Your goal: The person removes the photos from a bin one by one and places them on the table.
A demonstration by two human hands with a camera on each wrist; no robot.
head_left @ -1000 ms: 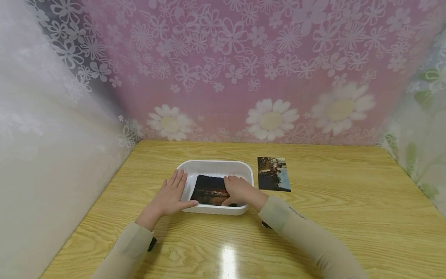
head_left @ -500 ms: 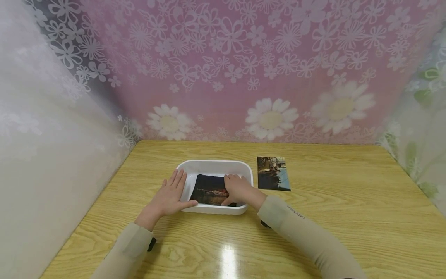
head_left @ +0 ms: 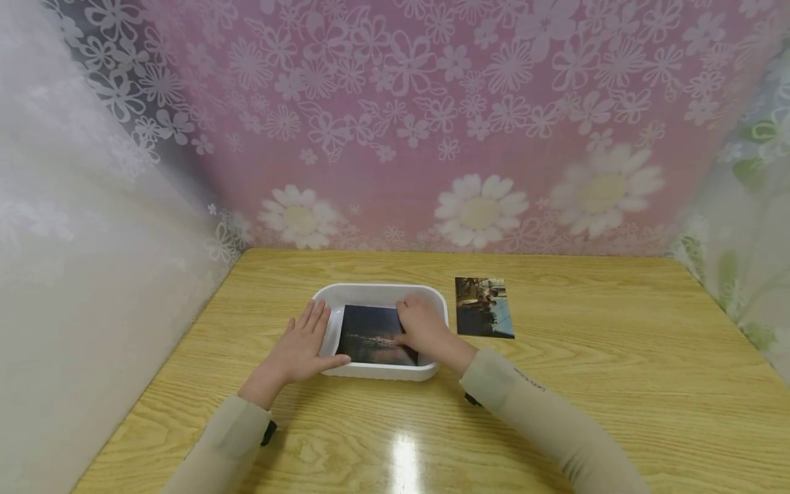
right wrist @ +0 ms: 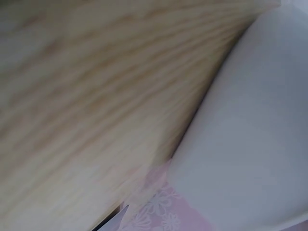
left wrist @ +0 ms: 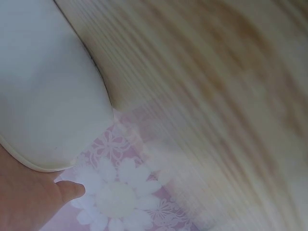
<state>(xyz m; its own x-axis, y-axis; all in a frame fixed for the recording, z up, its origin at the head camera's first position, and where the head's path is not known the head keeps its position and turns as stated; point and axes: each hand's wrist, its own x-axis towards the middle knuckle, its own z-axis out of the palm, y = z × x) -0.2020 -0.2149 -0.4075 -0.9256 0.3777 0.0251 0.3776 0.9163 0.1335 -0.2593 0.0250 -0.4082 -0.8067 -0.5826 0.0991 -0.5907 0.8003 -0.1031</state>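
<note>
Left hand [head_left: 299,350] straight-fingered on the white oblong tub [head_left: 379,372], my right hand [head_left: 426,331] could over-squeeze and crease the dark rectangular photo [head_left: 370,336] it pinches.

The rounded basin [head_left: 370,295] is white, the rectangular photo [head_left: 370,335] inside near-black with reddish-brown streaks, the right-hand print [head_left: 484,309] brown, black and blue; white flowers [head_left: 481,213] pattern the far pink backdrop [head_left: 395,180], yellow grain the wooden table [head_left: 617,343].
</note>
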